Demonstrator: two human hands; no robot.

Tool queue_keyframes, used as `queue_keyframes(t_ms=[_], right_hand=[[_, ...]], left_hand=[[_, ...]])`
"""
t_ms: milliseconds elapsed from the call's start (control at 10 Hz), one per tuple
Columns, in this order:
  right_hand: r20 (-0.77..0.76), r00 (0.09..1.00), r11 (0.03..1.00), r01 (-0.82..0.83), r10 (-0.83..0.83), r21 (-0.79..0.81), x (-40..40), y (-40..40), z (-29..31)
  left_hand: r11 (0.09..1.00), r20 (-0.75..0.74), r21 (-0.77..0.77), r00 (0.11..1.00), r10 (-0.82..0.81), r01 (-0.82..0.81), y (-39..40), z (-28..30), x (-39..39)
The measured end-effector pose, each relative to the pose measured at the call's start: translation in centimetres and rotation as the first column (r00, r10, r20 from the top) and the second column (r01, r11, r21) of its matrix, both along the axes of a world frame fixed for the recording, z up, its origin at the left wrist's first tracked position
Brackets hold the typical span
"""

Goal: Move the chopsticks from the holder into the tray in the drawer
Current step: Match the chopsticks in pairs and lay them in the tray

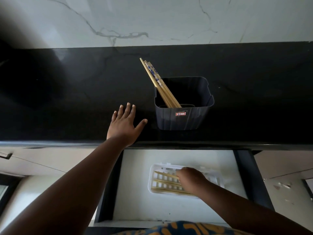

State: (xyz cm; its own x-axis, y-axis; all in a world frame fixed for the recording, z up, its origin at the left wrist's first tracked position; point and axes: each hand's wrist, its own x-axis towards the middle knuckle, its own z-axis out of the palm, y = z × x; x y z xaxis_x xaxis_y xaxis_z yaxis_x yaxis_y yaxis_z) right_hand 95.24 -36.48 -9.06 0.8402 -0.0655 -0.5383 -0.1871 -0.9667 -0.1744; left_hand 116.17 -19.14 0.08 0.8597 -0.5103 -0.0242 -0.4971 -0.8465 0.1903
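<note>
Head view looks straight down, and the remaining chopsticks [159, 83] stand in the dark square holder [183, 119] at centre frame on the black desk [67, 92], their lower ends buried in the holder's middle and their long axis leaning up and to the upper left, tops poking out past the rim. That lean is what matters: the free ends point toward the left hand [124, 123], which lies flat on the desk just left of the holder, fingers spread, grip open and empty. It is clearly the nearer hand, with only a short reach up and right to those tops. Down at lower centre the drawer [169, 207] is pulled out, and the white slatted tray [153, 181] already carries several chopsticks in the tray [166, 184] lying roughly left to right. The right hand [190, 179] is down over the tray's right part with a chopstick end running under its fingers; whether that grip is closed on it or just letting go, I cannot tell. My read: a pinch near the top ends, lifting along the lean, suits the next move best.
</note>
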Motion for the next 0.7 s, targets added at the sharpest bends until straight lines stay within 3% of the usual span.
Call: queue_keyframes(t_ms=[300, 500, 700], right_hand=[[-0.004, 1.0, 1.0, -0.028, 0.028, 0.002, -0.6, 0.2, -0.4], [0.09, 0.996, 1.0, -0.027, 0.025, 0.014, -1.5, -1.0, 0.6], [-0.069, 0.996, 0.994, 0.054, -0.047, 0.094, -1.8, -2.1, 2.2]], left_hand=[[1.0, 0.001, -0.003, 1.0, -0.001, 0.001, 0.0, 0.1, 0.0], [1.0, 0.004, -0.016, 1.0, -0.004, 0.004, 0.1, 0.0, 0.0], [1.0, 0.0, -0.021, 1.0, -0.011, 0.011, 0.1, -0.1, 0.0]])
